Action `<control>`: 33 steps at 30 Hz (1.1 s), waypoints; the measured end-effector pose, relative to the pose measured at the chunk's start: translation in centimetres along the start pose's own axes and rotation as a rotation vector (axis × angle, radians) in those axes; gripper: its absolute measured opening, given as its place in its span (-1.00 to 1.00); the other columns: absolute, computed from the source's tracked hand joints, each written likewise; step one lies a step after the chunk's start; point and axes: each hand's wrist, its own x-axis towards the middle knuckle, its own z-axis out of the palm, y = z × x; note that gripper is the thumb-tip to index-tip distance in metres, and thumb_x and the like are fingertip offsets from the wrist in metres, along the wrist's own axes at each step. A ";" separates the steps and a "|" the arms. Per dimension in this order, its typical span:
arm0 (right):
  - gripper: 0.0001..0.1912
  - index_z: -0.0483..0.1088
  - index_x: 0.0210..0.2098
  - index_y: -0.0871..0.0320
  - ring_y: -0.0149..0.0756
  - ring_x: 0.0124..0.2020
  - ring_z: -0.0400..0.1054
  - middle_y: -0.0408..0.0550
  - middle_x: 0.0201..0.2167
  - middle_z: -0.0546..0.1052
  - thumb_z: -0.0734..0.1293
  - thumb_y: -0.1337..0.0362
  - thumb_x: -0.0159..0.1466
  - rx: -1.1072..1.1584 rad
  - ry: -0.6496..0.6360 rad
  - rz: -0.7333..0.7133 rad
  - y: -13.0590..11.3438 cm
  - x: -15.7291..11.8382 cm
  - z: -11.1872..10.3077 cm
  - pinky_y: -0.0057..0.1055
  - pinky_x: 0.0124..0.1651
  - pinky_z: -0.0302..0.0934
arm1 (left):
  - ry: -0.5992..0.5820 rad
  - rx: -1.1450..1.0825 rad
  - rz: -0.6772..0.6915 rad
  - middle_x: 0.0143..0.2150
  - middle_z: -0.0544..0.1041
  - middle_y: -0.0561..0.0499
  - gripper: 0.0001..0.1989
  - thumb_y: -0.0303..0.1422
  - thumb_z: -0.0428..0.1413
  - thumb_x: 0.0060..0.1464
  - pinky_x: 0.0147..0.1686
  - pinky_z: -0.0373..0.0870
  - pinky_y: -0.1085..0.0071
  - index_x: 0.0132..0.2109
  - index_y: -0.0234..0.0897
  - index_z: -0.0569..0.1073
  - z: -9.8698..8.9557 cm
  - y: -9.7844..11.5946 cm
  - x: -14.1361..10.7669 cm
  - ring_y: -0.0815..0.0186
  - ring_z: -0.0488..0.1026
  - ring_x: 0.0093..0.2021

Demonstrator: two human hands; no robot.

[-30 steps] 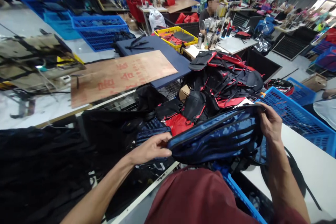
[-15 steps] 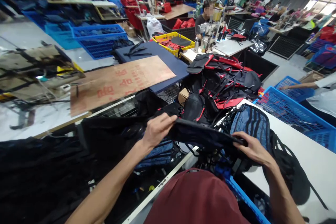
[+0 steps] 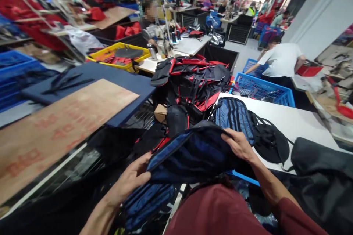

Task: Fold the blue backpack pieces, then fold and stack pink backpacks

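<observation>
Between my two hands hangs a dark blue fabric bag panel [image 3: 190, 154] with black edging, tilted so its blue side shows. My left hand [image 3: 134, 176] pinches its left edge between thumb and fingers. At the upper right edge, my right hand [image 3: 238, 143] grips the rim. Just beyond it, a blue bag piece with black stripes [image 3: 234, 117] lies on the white table [image 3: 306, 121], beside a black bag piece [image 3: 271, 141]. Below my left hand is more blue striped fabric [image 3: 149, 202], partly hidden.
Black and red backpacks [image 3: 193, 80] are piled ahead. A plywood board [image 3: 68, 128] lies at left by a dark blue tabletop [image 3: 116, 84]. A blue crate [image 3: 264, 90] stands at right near a co-worker in a white shirt [image 3: 284, 58]. Another person sits behind a sewing machine [image 3: 160, 38].
My view has swung to the right. The panel has turned from nearly edge-on to showing its blue face, and my left hand has come lower and closer to me.
</observation>
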 end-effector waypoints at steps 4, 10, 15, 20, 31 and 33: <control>-0.56 0.50 -0.28 0.09 -0.33 -0.40 0.18 -0.20 -0.44 0.36 0.31 -0.12 0.51 0.011 0.131 0.067 0.7 0.3 -2.7 -0.40 -0.30 0.15 | -0.174 -0.211 -0.019 -0.32 0.56 -0.03 -0.46 0.18 0.47 -0.02 -0.29 0.53 0.30 -0.18 -0.17 0.62 0.9 0.7 2.3 0.14 0.54 -0.29; -0.53 0.43 -0.33 0.09 -0.32 -0.39 0.12 -0.21 -0.44 0.29 0.33 -0.15 0.50 0.021 0.298 0.163 3.1 -0.3 -6.4 -0.38 -0.31 0.07 | -0.306 -0.028 0.015 -0.25 0.60 -0.02 -0.50 0.12 0.44 0.09 -0.25 0.49 0.34 -0.13 -0.18 0.58 3.5 4.2 8.7 0.19 0.53 -0.27; -0.52 0.48 -0.25 0.12 -0.30 -0.31 0.24 -0.18 -0.35 0.43 0.35 -0.18 0.49 0.085 0.402 0.220 5.0 -0.5 -8.4 -0.39 -0.21 0.17 | 0.058 0.514 0.367 -0.23 0.54 0.01 -0.72 -0.06 0.27 0.33 -0.19 0.39 0.35 -0.11 -0.18 0.55 7.2 6.4 19.1 0.20 0.49 -0.23; -0.46 0.53 -0.11 0.11 -0.22 -0.22 0.39 -0.11 -0.25 0.58 0.31 -0.27 0.49 0.082 0.546 0.274 10.1 3.8 -12.2 -0.38 -0.16 0.27 | 0.319 1.003 0.551 -0.03 0.60 -0.18 -0.66 -0.16 -0.01 0.55 -0.18 0.41 0.26 0.19 -0.17 0.57 13.1 9.0 31.0 0.03 0.58 -0.07; -0.18 0.44 0.36 0.25 0.20 0.31 0.42 0.34 0.28 0.56 0.53 -0.09 0.26 -0.252 0.421 0.738 31.1 3.9 -12.7 0.04 0.41 0.27 | 0.036 0.212 -0.311 0.65 0.06 -0.51 0.35 0.02 0.53 0.01 0.58 0.07 -0.04 0.66 -0.38 -0.06 23.3 -10.0 38.4 -0.29 0.06 0.64; -0.12 0.39 0.41 0.27 0.26 0.41 0.31 0.41 0.36 0.47 0.49 -0.15 0.29 -0.312 0.448 0.794 32.3 1.3 -10.9 0.12 0.49 0.16 | 0.017 -0.007 -0.505 0.63 0.16 -0.47 0.38 0.12 0.51 0.01 0.54 0.17 -0.01 0.67 -0.32 -0.08 24.3 -13.8 37.0 -0.26 0.18 0.60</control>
